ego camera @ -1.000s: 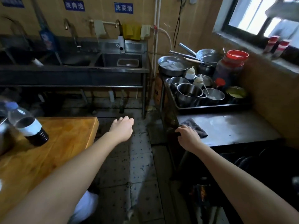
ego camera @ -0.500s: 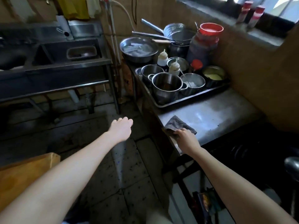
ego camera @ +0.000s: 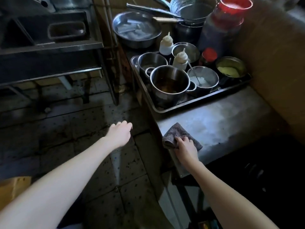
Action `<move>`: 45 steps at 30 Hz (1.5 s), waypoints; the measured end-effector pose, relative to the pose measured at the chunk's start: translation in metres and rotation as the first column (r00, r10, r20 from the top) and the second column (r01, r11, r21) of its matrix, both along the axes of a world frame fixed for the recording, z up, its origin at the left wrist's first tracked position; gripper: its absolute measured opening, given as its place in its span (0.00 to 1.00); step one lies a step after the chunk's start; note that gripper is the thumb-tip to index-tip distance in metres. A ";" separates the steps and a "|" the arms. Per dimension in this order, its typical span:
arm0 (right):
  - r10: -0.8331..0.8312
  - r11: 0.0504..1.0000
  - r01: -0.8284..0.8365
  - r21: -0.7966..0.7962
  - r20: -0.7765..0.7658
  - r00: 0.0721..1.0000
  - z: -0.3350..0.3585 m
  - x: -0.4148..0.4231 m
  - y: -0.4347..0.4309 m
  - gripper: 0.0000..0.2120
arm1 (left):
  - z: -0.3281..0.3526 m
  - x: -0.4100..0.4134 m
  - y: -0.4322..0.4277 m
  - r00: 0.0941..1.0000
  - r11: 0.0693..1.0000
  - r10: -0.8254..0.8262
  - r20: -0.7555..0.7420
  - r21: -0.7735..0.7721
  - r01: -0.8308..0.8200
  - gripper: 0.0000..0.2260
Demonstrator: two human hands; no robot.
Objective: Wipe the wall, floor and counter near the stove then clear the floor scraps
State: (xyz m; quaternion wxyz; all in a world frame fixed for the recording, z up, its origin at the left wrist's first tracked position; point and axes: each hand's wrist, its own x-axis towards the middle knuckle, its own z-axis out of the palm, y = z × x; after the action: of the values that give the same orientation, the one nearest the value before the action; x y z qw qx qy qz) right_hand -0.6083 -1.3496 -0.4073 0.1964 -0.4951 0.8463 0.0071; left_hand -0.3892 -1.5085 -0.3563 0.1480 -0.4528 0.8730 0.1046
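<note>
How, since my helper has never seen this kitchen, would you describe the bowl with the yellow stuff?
Find the steel counter where the right hand holds a grey cloth. Behind it sits a dark tray of metal pots. The bowl is in the tray's right corner by the wall, the only one holding yellow paste.

Grey cloth [ego camera: 178,133], bunched & folded, lies on steel counter [ego camera: 222,119] at its front-left corner. Right hand [ego camera: 186,149] grips its near edge; rest sticks out past the fingers. Counter top dull, smeared, runs right & away from grip. Tiled floor [ego camera: 99,162] left of grip, dark w/ spots. Tan wall [ego camera: 272,63] far right of grip.
</note>
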 end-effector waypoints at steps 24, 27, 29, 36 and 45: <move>0.381 0.889 -0.326 -0.320 0.123 0.917 0.060 0.139 -0.237 0.17 | 0.038 0.170 -0.172 0.942 0.942 0.327 -0.073 -0.057 -0.331 0.12; 0.407 0.875 -0.360 -0.322 0.087 0.909 0.071 0.163 -0.286 0.17 | 0.045 0.197 -0.211 0.929 0.926 0.357 -0.102 -0.095 -0.366 0.12; 0.423 0.866 -0.380 -0.325 0.074 0.903 0.078 0.178 -0.317 0.18 | 0.049 0.214 -0.235 0.916 0.911 0.382 -0.123 -0.116 -0.396 0.12; 0.490 0.813 -0.435 -0.386 0.051 0.870 0.109 0.223 -0.411 0.17 | 0.068 0.264 -0.299 0.887 0.878 0.438 -0.148 -0.142 -0.457 0.12; 0.550 0.760 -0.506 -0.409 -0.011 0.835 0.123 0.260 -0.531 0.18 | 0.075 0.308 -0.379 0.856 0.842 0.489 -0.168 -0.164 -0.513 0.12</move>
State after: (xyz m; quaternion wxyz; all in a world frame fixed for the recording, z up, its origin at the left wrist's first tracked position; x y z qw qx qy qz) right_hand -0.3479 -1.8804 -0.2847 0.1284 -0.7423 0.6435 -0.1358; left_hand -0.0811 -1.8876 -0.2815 0.0161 -0.6710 0.7373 0.0771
